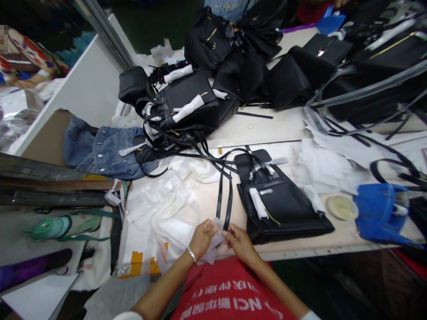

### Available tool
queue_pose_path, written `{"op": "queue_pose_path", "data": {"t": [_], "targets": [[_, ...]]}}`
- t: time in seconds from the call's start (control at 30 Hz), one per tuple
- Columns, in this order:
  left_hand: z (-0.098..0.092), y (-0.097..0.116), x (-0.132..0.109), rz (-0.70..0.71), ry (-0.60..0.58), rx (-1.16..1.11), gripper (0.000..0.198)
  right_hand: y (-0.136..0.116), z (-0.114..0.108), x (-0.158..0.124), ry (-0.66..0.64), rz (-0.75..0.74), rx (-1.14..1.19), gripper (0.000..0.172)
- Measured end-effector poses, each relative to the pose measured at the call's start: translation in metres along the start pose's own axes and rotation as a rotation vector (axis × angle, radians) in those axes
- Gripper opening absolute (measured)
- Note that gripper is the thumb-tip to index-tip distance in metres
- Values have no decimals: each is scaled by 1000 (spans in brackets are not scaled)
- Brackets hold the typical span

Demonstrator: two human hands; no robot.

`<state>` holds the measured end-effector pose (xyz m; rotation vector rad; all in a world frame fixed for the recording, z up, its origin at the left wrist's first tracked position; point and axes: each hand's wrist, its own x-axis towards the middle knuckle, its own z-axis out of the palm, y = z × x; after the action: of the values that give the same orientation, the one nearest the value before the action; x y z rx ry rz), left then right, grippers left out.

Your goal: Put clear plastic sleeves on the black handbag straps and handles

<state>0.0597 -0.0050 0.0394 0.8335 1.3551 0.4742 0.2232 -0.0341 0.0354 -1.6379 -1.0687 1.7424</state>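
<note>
Close to the table's front edge, my left hand (204, 238) pinches a thin translucent plastic sheet (216, 242). Beside it, my right hand (237, 238) has its fingers closed on the end of a black strap (228, 213), where the plastic meets it. The strap runs up to a black backpack (283, 204) lying flat to the right of my hands. A white wrap covers part of its gold zipper (273, 215). Left of my hands, loose white wrapping sheets (173, 209) are spread over the table.
More black bags (187, 102) are heaped at the back, their straps trailing. A denim jacket (106, 149) lies at left, and a green bottle (66, 226) below it. On the right are a round tub (342, 207), a blue plastic container (382, 211) and white paper (327, 164).
</note>
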Motion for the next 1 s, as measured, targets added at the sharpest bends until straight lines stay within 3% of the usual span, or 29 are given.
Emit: {"op": "queue_pose_path", "data": {"t": [0.2,0.3,0.5,0.6,0.7,0.8,0.9,1.0], "targets": [[-14,-22,12,27,-76,173,22,10,2,4,118,-55,-360,10],[-33,-30,23,35,98,256,25,0,3,17,193,-60,-630,7],[-99,-22,40,90,530,265,37,-33,-12,57,282,-8,-1138,23],[-116,-15,37,93,584,261,29,-41,-16,72,318,40,-1224,24],[-110,-8,23,105,541,234,28,-47,-15,72,324,58,-1237,26],[-92,5,3,174,482,201,32,-57,-10,57,322,-65,-1177,28],[-70,24,-13,256,501,197,30,-70,1,40,210,-292,-871,20],[-48,39,-22,325,490,233,27,-73,19,31,28,-274,-403,25]]}}
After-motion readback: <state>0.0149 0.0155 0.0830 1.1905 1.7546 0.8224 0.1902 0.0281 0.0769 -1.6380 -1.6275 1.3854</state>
